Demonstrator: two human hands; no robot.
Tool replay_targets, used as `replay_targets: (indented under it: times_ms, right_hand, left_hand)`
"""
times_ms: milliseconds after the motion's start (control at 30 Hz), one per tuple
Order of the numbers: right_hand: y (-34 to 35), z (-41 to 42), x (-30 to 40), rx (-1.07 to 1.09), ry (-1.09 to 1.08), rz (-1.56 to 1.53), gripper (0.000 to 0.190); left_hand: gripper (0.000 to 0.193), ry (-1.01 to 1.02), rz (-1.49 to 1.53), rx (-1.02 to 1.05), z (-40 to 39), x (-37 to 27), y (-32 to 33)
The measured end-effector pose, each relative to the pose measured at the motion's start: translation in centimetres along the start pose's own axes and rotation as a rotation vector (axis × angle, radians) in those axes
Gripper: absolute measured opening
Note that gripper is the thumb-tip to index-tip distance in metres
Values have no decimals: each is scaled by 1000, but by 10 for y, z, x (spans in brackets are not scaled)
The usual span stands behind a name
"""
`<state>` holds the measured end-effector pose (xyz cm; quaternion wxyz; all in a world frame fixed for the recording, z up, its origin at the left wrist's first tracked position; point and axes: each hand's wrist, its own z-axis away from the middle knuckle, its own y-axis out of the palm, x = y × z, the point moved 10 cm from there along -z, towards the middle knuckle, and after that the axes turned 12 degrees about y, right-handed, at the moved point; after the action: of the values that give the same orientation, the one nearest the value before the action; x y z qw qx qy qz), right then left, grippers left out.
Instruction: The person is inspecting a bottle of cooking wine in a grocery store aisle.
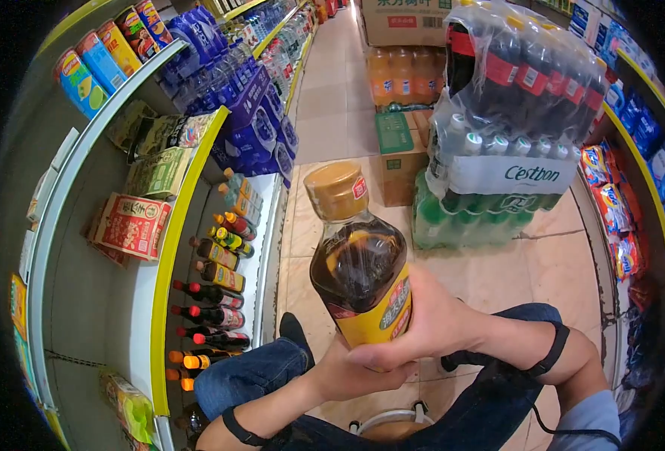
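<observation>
A glass bottle of dark sauce (pixel 360 270), with a gold cap and a yellow label bearing writing, is held upright in front of me, its top leaning slightly left. My right hand (pixel 434 321) wraps the label from the right side, thumb across the lower front. Around the bottle's lower left and base is my left hand (pixel 355 366), partly covered by the right thumb. Cap and neck are free of both hands. To the left, on a low white shelf (pixel 265 214), stand several sauce bottles (pixel 220 276), two with similar yellow labels (pixel 220 256).
A yellow-edged shelf (pixel 166 282) on the left carries snack bags (pixel 135 225). Shrink-wrapped drink packs (pixel 513 169) and cardboard cartons (pixel 397 186) stand ahead on the tiled floor (pixel 321 242). Detergent bags (pixel 614 208) line the right shelf. Between my legs is a round stool (pixel 391 428).
</observation>
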<state>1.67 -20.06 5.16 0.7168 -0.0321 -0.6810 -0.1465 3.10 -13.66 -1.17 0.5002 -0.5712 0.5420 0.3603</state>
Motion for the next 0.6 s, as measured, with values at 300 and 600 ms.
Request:
replay_targets:
  times_ms: [300,600]
  right_hand:
    - [-15,-8,28,-28,-36,-288,76]
    - [-30,-5,36,-112,-155,-248,16]
  left_hand:
    - [57,-176,-78,-269,11,-8,-17]
    - [52,-158,-332,-256,10,-19,-28]
